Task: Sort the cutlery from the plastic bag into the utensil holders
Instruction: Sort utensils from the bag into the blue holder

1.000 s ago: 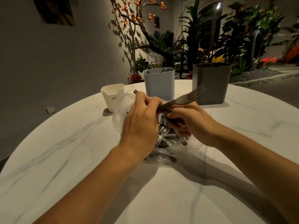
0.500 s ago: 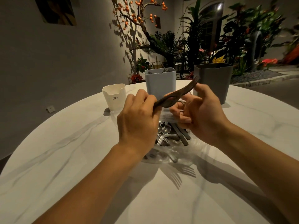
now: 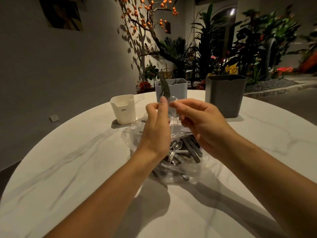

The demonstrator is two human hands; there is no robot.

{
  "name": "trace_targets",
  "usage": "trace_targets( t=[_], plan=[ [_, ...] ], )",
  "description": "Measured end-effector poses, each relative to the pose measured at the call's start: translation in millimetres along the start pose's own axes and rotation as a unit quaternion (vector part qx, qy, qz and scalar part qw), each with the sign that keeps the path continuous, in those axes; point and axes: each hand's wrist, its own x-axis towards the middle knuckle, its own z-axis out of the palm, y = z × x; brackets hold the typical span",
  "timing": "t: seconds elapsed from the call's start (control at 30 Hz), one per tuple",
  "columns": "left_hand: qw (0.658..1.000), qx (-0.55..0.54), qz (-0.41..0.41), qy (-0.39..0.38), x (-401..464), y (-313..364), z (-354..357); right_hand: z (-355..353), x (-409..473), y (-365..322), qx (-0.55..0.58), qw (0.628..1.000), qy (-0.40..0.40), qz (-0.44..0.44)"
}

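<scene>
Dark fork (image 3: 163,85) pinched by left hand (image 3: 155,133), clear spoon (image 3: 172,104) seemingly in right hand (image 3: 204,125)

"CRBW" printed on white holder (image 3: 123,109)

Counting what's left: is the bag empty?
No. Clear spoons and dark handles lie inside the bag.

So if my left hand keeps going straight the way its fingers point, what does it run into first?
Probably the blue-grey utensil holder. The left hand points up and away over the plastic bag, pinching a dark utensil whose tip already overlaps that holder in the picture. Depth is unclear from this one view.
</scene>
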Motion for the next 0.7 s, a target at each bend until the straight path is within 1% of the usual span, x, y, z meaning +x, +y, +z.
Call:
trace_targets(
  t=[0.07, 0.1, 0.17, 0.23, 0.33, 0.43, 0.53, 0.6, 0.7],
  plan=[
    [0.999, 0.018, 0.002, -0.045, -2.9, -1.3, 0.3, 2.2, 3.1, -2.5, 0.03, 1.0, -0.006, 0.003],
    [0.998, 0.026, -0.001, -0.065, -4.0, -1.4, 0.7, 3.5, 4.3, -3.4, 0.028, 1.0, -0.007, 0.001],
    [0.995, 0.017, -0.009, -0.096, -3.7, -1.8, -2.5, 5.7, 6.6, -4.1, -0.002, 1.0, 0.001, -0.01],
    [0.992, 0.009, 0.003, -0.128, -5.3, 2.5, -4.9, 6.3, 9.7, -4.0, -0.045, 0.999, 0.016, -0.023],
    [0.988, 0.008, -0.005, -0.156, -4.0, 2.6, -6.9, 6.2, 12.8, -6.6, -0.075, 0.997, 0.027, -0.024],
    [0.984, 0.012, -0.015, -0.179, -1.9, -0.5, -11.4, 4.9, 15.7, -11.8, -0.067, 0.997, 0.025, -0.012],
    [0.982, 0.047, -0.029, -0.178, 1.1, -3.1, -14.7, 4.4, 19.4, -15.3, -0.095, 0.995, 0.017, 0.006],
    [0.984, 0.044, -0.035, -0.168, 2.1, -3.9, -14.1, 7.2, 21.6, -15.7, -0.128, 0.992, 0.02, -0.004],
    [0.99, 0.038, -0.034, -0.128, 5.9, -1.1, -11.7, 12.3, 27.9, -16.3, -0.176, 0.981, 0.078, -0.037]
  ],
)
